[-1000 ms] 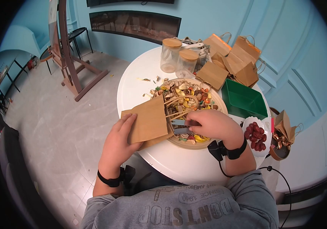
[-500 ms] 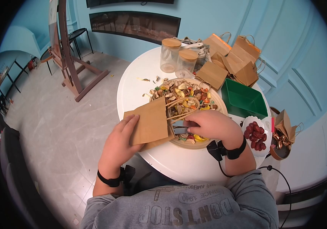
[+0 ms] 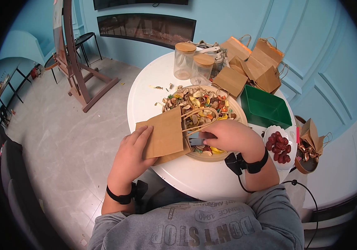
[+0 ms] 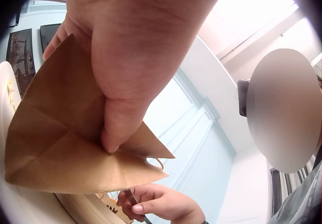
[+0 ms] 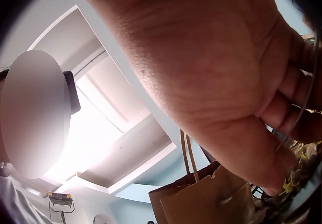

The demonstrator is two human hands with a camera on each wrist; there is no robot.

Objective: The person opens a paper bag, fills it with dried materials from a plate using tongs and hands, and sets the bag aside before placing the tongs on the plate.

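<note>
A brown paper bag (image 3: pixel 164 135) lies tipped on its side, its mouth and twisted handles toward the round tray (image 3: pixel 239 110) of mixed dried pieces (image 3: pixel 195 98). My left hand (image 3: pixel 132 156) grips the bag by its base end; in the left wrist view the thumb of that hand (image 4: pixel 131 58) presses into the paper. Just outside the bag's mouth, my right hand (image 3: pixel 232 135) pinches a flat metal tool (image 3: pixel 197 141) over the tray. The right wrist view shows this hand (image 5: pixel 216 68) close above the dried pieces, with the bag (image 5: pixel 201 199) beside it. The bag's inside is hidden.
Behind the tray stand wooden-lidded jars (image 3: pixel 184 62) and several paper bags (image 3: pixel 266 58). To the right are a green bin (image 3: pixel 266 108), a white dish of dark red fruit (image 3: pixel 277 146) and a bowl (image 3: pixel 305 166) holding another bag. Loose pieces lie on the white table (image 3: pixel 145 93).
The bag and my left hand have shifted slightly to the right since the earliest frame. My right hand keeps hold of the metal tool, which sits at a slightly different angle.
</note>
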